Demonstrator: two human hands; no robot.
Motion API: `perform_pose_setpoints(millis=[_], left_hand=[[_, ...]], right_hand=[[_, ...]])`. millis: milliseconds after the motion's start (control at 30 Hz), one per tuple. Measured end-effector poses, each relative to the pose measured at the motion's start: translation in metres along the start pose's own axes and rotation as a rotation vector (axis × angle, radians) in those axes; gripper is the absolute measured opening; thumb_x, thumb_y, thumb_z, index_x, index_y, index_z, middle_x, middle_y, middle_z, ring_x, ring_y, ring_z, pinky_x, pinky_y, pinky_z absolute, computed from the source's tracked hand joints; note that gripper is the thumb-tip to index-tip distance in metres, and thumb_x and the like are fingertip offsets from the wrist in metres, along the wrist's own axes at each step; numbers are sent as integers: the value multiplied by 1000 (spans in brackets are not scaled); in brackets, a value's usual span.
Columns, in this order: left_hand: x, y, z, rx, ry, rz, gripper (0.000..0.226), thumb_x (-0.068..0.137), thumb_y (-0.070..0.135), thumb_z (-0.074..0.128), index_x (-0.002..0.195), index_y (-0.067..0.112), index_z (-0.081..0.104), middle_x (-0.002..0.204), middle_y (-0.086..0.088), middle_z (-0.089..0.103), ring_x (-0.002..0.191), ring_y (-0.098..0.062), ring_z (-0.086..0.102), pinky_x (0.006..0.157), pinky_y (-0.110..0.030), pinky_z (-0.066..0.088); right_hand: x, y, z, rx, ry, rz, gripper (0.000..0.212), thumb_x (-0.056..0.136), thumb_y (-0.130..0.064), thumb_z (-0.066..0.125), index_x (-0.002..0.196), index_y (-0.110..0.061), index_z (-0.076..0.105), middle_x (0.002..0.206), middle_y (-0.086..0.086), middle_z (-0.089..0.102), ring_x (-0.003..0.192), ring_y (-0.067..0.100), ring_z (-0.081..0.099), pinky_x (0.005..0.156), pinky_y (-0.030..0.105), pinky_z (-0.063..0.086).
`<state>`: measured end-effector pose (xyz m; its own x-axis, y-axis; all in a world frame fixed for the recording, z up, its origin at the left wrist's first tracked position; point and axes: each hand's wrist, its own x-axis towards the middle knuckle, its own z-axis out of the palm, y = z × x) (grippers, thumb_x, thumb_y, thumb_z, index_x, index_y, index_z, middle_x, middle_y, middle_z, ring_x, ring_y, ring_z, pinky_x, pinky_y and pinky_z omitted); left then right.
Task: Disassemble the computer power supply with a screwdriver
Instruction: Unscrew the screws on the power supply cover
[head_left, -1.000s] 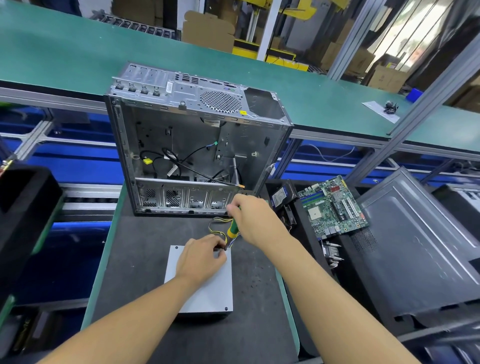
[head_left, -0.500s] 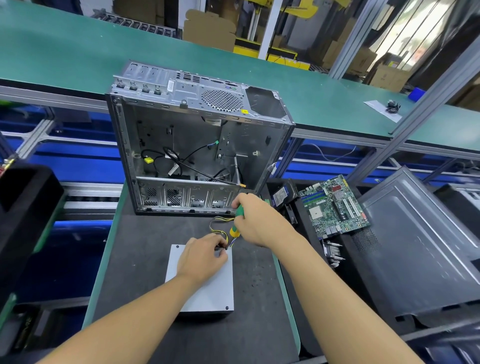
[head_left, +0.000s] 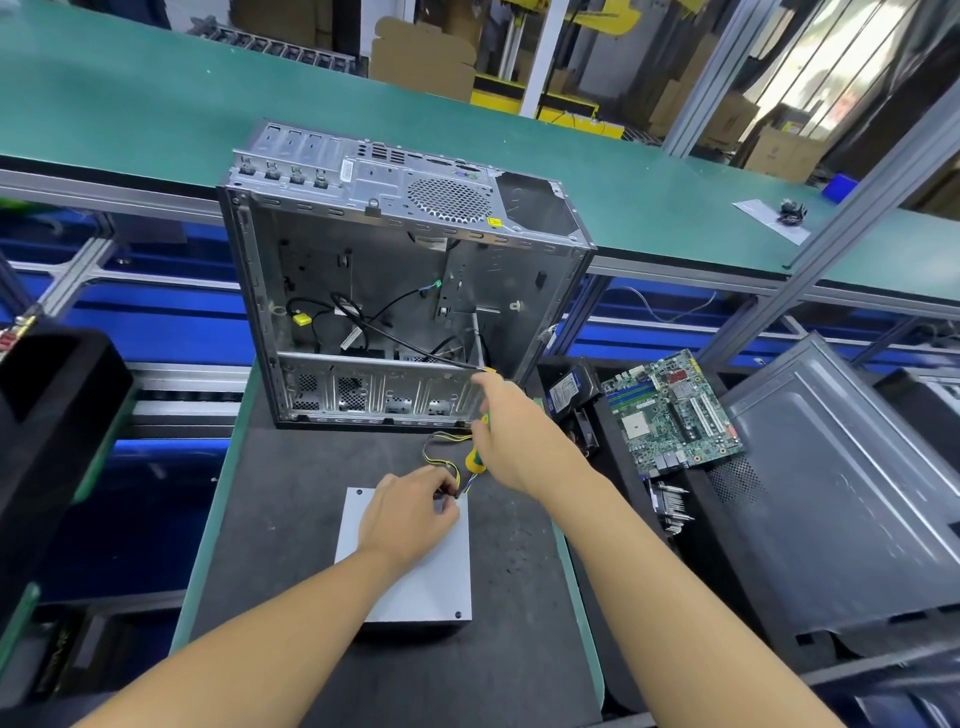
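The power supply (head_left: 410, 566), a flat grey metal box, is seen lying on the dark surface (head_left: 291, 519) in the lower middle of the frame, just in front of the empty computer case (head_left: 395, 291). The left hand (head_left: 410, 512) is laid on its upper right corner, and its grip is pinched closed there on something small that cannot be made out. The right hand (head_left: 511, 441) is clenched around the yellow and green screwdriver (head_left: 475, 457), whose tip is pointed down at that same corner; the tip itself is hidden by the fingers.

Several risks are judged from here. The tip could slip out of the screw head, if it is not seated straight, and the left fingers beside it could be struck. A loosened screw could roll off the surface and be lost. The yellow and black wires (head_left: 441, 452) lying against this corner could be caught under the blade. The box is held down by one hand only, so it could turn under the twisting force.

From left to right, a black bin (head_left: 52, 415) is seen at the left edge, then the dark surface with its green border, then a motherboard (head_left: 670, 410) and a dark case panel (head_left: 831, 493) at the right. In the upper part of the frame a long green conveyor (head_left: 156, 104) is seen, with cardboard boxes (head_left: 421, 57) behind it.
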<state>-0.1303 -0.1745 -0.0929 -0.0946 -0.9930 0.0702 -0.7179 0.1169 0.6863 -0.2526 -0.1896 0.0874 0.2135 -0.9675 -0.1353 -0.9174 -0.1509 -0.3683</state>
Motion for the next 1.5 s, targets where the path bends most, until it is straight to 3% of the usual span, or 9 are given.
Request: perform_pose_setpoints(millis=[233, 400, 500, 600, 800, 1033, 1167, 1300, 1500], left_hand=[[0, 0, -1, -12, -4, 4, 12, 82, 27, 57, 89, 31, 66, 93, 23, 65, 84, -2, 62, 92, -26, 40], [0, 0, -1, -5, -12, 11, 14, 82, 27, 57, 92, 31, 66, 97, 23, 66, 86, -6, 63, 92, -27, 39], [0, 1, -3, -6, -7, 22, 14, 82, 27, 57, 92, 31, 67, 97, 21, 66, 86, -6, 64, 91, -29, 42], [0, 1, -3, -11, -13, 15, 13, 81, 26, 57, 89, 32, 65, 94, 23, 65, 84, -1, 63, 93, -29, 42], [1, 2, -3, -1, -40, -5, 9, 80, 28, 54, 83, 35, 56, 88, 26, 60, 80, 0, 59, 93, -26, 37], [0, 3, -4, -3, -37, -7, 9, 82, 28, 55, 87, 33, 60, 95, 26, 63, 83, -1, 62, 93, -26, 37], [0, 3, -5, 4, -32, 7, 13, 82, 27, 57, 91, 33, 65, 97, 24, 64, 85, 0, 63, 94, -27, 39], [0, 3, -4, -10, -31, 0, 12, 81, 26, 57, 86, 34, 63, 93, 26, 63, 83, 2, 62, 92, -25, 37], [0, 4, -4, 6, -34, -16, 16, 79, 26, 56, 76, 39, 47, 76, 33, 50, 74, -4, 53, 82, -24, 33]], right_hand=[[1, 3, 0, 88, -73, 71, 30, 91, -13, 51, 121, -13, 47, 117, 3, 37, 109, 27, 46, 80, 31, 36], [-3, 3, 6, -152, 54, 93, 44, 100, -55, 38, 118, -15, 44, 109, 7, 42, 92, 35, 54, 71, 39, 44], [-3, 1, 9, -361, 77, 5, 31, 105, -40, 34, 115, -13, 45, 99, 4, 36, 84, 32, 48, 63, 39, 43], [-3, 0, 9, -212, 63, -16, 21, 104, -26, 42, 119, -11, 45, 109, 8, 42, 92, 33, 55, 77, 43, 50], [2, -2, 0, 43, -150, 72, 46, 86, -15, 55, 130, -22, 43, 123, 4, 43, 112, 28, 41, 82, 38, 45], [-3, -4, 6, -335, 98, 87, 54, 98, -61, 31, 122, -14, 38, 112, 11, 51, 98, 35, 59, 64, 38, 40], [-3, -4, 6, -398, 118, 42, 36, 105, -44, 30, 116, -11, 36, 100, 11, 57, 83, 36, 64, 56, 36, 38], [-4, -6, 0, -182, -26, 19, 19, 101, -21, 42, 116, -10, 38, 112, 12, 47, 90, 37, 60, 73, 42, 49], [-4, -9, -6, 22, -221, 110, 33, 86, -17, 56, 116, -22, 43, 119, 3, 38, 112, 28, 38, 84, 42, 47]])
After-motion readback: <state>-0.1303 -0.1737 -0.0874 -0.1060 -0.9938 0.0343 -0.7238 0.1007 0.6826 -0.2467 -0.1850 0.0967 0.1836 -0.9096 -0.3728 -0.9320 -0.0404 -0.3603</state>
